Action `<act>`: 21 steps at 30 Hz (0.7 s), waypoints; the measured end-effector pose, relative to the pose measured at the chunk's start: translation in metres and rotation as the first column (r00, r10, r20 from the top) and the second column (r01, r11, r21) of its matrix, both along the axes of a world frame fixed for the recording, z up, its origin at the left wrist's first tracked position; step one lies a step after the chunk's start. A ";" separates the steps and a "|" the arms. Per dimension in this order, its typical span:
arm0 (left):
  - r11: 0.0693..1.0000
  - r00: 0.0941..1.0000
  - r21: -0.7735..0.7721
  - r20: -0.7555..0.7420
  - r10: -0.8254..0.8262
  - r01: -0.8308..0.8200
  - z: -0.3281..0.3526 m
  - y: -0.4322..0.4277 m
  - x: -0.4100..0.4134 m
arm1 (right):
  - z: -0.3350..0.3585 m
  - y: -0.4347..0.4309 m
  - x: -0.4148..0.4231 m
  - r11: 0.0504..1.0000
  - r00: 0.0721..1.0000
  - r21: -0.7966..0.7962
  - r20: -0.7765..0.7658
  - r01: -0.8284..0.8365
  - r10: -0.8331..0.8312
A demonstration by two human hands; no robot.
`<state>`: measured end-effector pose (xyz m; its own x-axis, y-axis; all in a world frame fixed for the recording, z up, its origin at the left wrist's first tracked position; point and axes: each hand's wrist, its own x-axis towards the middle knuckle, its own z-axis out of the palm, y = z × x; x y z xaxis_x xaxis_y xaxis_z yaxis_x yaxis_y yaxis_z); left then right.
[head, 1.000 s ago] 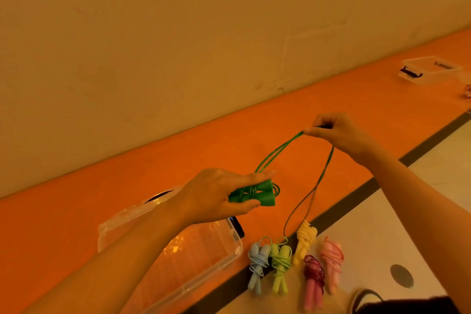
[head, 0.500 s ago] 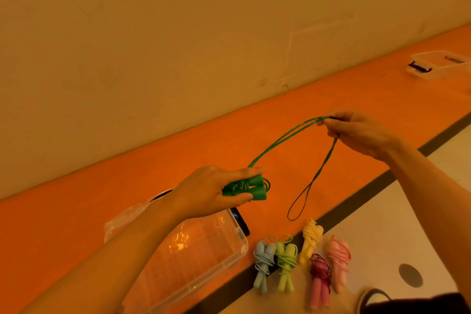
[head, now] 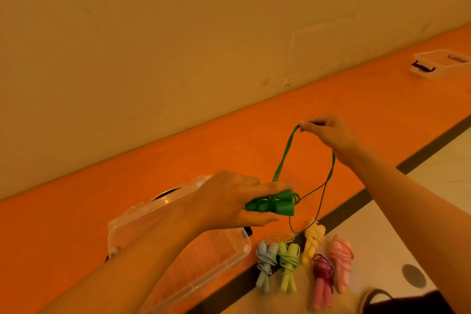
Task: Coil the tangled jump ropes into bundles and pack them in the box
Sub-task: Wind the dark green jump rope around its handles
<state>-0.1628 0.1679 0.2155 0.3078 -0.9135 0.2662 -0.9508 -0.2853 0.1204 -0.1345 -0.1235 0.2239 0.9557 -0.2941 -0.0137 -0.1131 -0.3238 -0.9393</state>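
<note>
**Green rope held between two hands above the box**

The left hand (head: 229,201) is wrapped round the two dark green handles (head: 275,205) of a jump rope, fingers (head: 270,186) closed over them from above and the thumb underneath. From the handles a green cord (head: 281,158) climbs in several strands to the right hand (head: 328,132), whose fingers pinch it tight at the top. Below that hand a single loop of the same cord hangs down, its bottom close to a yellow bundle (head: 314,239).

Under the left forearm sits a clear plastic box (head: 204,270), open, on the orange floor (head: 76,211) by the wall (head: 178,33). Just to its right five coiled ropes lie in a cluster: light blue (head: 265,262), lime green (head: 288,262), the yellow one, dark red (head: 322,278) and pink (head: 341,260). Further along the orange strip, well apart, is a second clear box (head: 438,64) with black latches.
</note>
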 end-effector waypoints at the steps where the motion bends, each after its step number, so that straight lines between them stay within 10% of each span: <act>1: 1.000 1.000 -0.019 0.027 -0.007 0.008 -0.001 -0.002 -0.002 | -0.004 0.004 0.001 1.000 1.000 -0.017 -0.009 0.008 -0.008; 11: 0.975 0.994 -0.197 -0.057 0.096 -0.106 -0.006 -0.005 -0.013 | -0.058 0.014 0.001 0.993 0.986 -0.078 -0.147 -0.093 0.081; 21: 0.747 0.727 -0.401 -0.668 0.158 -0.531 -0.002 0.023 -0.002 | -0.081 0.019 -0.012 0.943 0.929 -0.046 -0.193 -0.329 0.314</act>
